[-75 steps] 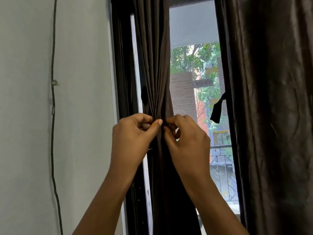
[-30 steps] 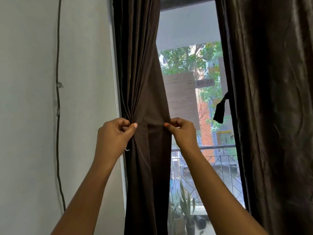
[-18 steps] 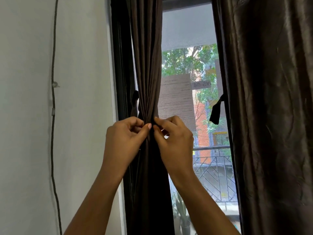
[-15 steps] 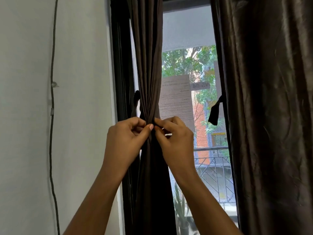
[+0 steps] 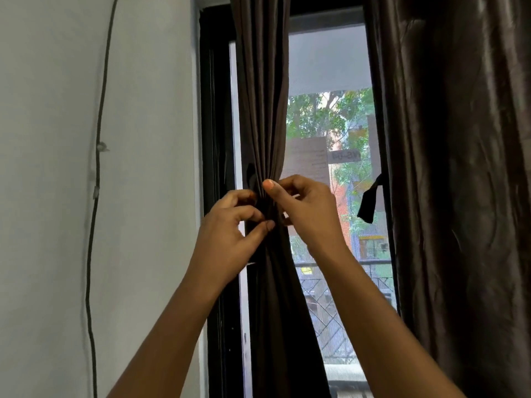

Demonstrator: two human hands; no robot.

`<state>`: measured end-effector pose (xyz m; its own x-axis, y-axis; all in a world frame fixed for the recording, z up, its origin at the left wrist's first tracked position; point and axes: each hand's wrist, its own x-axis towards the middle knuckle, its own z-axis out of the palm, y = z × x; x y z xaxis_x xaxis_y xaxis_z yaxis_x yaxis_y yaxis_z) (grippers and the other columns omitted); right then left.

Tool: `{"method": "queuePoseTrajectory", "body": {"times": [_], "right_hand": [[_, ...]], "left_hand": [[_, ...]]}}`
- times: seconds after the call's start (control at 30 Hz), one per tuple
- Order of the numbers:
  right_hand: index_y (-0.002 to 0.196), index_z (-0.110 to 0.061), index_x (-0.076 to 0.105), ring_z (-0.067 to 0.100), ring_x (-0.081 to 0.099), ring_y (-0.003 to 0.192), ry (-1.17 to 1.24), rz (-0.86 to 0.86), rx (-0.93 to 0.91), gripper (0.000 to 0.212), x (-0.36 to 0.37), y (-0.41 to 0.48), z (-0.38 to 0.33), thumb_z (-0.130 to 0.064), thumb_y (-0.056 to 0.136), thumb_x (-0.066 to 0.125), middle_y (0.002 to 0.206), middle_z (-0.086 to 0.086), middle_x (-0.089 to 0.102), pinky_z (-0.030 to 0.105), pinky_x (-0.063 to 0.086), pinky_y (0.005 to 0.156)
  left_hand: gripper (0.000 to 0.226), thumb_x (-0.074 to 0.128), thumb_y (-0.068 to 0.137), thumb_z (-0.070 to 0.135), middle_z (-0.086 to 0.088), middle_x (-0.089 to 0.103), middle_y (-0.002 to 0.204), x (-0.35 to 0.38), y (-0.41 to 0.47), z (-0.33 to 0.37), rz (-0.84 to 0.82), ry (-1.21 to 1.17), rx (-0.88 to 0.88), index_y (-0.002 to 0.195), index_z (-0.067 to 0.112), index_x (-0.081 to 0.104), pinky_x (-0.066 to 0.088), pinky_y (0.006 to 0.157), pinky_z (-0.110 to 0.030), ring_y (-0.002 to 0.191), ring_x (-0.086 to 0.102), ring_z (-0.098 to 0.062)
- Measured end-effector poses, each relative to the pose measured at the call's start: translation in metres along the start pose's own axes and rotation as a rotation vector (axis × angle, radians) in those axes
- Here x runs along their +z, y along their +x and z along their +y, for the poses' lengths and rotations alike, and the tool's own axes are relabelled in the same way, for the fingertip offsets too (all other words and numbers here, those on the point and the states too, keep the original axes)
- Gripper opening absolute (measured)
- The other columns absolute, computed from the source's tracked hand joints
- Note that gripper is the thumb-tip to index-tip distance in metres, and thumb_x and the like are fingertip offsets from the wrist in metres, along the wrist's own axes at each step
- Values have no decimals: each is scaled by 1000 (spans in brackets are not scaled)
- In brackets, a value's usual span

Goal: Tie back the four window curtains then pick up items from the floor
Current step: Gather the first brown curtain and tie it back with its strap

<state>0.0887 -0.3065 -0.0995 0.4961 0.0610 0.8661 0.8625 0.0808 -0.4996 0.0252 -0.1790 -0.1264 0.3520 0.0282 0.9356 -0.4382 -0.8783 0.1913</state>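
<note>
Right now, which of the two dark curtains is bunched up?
The left curtain, by the wall: left hand and right hand pinch it into a narrow bundle. The right curtain hangs spread wide, its tie dangling.

Black window frame [image 5: 214,139] adjoins white wall [image 5: 43,196]; gathered curtain [image 5: 264,110] hangs against the frame; a dark cable [image 5: 92,225] runs down the wall, clipped at two points

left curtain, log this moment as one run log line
step: tying back left curtain | left hand: pinches gathered fabric | right hand: pinches same bunch | right curtain: untied, strap dangling
</note>
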Motion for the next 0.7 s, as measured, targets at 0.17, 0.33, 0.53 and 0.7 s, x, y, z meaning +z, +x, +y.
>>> {"method": "queuePoseTrajectory", "body": {"times": [0.17, 0.33, 0.53, 0.7], "right_hand": [[79, -16, 65, 14, 65, 69, -271, -26, -75, 27, 2, 21, -11, -39, 73, 77, 73, -3, 66, 41, 58, 65], [73, -17, 64, 15, 63, 65, -381, 1, -174, 11, 3, 24, -11, -24, 76, 72, 66, -2, 65, 34, 54, 63], [79, -14, 64, 13, 61, 62, -308, 16, -218, 7, 8, 23, 3, -18, 78, 70, 65, -4, 62, 28, 50, 59], [83, -13, 66, 13, 62, 62, -259, 31, -237, 6, 9, 21, 10, -14, 79, 70, 67, 0, 64, 32, 53, 63]], "left_hand": [[8, 74, 81, 23, 17, 55, 114, 1, 6, -3, -12, 44, 35, 86, 17, 76, 44, 96, -30, 114, 54, -13], [9, 75, 80, 31, 22, 55, 112, 2, 4, -9, 20, -2, 33, 82, 23, 76, 42, 95, -27, 113, 55, -9], [13, 67, 87, 28, 20, 67, 92, -6, 13, -3, 251, -168, -44, 100, 28, 70, 53, 75, -12, 90, 63, 6], [28, 63, 91, 28, 6, 72, 107, -9, 38, -1, 201, 56, -69, 117, 25, 69, 56, 87, -30, 94, 67, -7]]}}
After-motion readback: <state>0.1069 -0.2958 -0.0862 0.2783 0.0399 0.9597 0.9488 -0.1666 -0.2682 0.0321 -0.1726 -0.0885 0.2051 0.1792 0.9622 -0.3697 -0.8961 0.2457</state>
